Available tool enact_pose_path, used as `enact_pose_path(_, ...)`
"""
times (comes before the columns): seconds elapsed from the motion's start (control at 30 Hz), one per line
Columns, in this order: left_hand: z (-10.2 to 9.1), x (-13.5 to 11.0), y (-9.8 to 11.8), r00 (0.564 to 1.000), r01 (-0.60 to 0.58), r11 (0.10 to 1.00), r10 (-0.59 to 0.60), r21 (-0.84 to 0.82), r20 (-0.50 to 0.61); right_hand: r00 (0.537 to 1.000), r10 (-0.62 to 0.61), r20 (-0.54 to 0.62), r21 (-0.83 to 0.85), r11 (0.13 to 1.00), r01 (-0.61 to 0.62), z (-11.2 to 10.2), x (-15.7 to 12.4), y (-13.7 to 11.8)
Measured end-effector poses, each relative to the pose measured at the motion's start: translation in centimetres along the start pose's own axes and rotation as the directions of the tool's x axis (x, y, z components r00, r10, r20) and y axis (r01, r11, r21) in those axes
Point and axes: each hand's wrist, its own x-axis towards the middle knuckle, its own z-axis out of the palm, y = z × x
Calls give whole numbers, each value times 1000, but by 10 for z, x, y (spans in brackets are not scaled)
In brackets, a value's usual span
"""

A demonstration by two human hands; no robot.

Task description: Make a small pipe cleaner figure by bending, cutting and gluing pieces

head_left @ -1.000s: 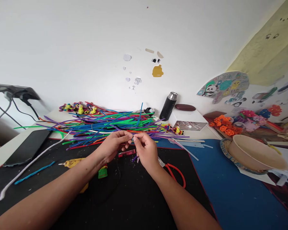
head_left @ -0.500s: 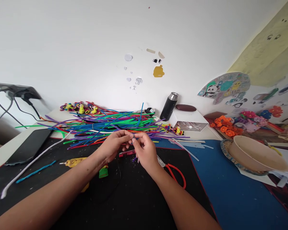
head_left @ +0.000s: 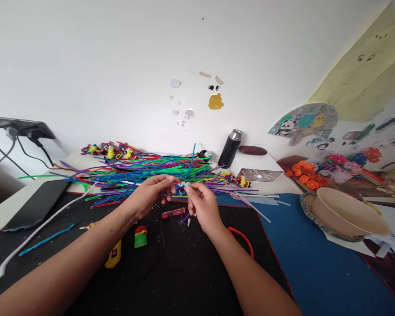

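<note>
A small light-blue pipe cleaner piece, bent into curls, is between my two hands above the black mat. My left hand pinches its left end between thumb and finger. At its right side, my right hand grips it with thumb and forefinger. Below them lie a red lighter and purple scraps. A green, yellow and red wound piece stands near my left wrist. My left forearm partly hides a yellow glue gun, and my right forearm covers part of the red-handled scissors.
A heap of coloured pipe cleaners spreads along the wall. Left are a phone and a white cord. Behind stand a black flask and a white box. A beige bowl sits right, near orange flowers.
My hands have moved slightly apart, and the light-blue curls now show between them. My left forearm has shifted, covering more of the glue gun and uncovering the green piece. The view has tilted slightly.
</note>
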Motion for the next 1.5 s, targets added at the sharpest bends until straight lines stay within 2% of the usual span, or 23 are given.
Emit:
enact_pose_path(0.33, 1, -1, 3, 999, -21, 998, 18, 56, 49, 1000, 2, 21, 5, 1000, -2, 0, 1, 2)
enact_pose_path(0.5, 3, -3, 3, 996, -29, 988, 15, 154, 91, 999, -4, 32, -6, 1000, 4, 1, -1, 4)
enact_pose_path(0.83, 9, -2, 1, 997, -57, 978, 46, 199, 62, 996, -56, 68, -112, 992, 63, 4, -4, 8)
enact_pose_path(1.5, 0, 0, 4, 997, -26, 967, 7, 254, 78, 997, -46, 62, -120, 991, 53, 2, -2, 5)
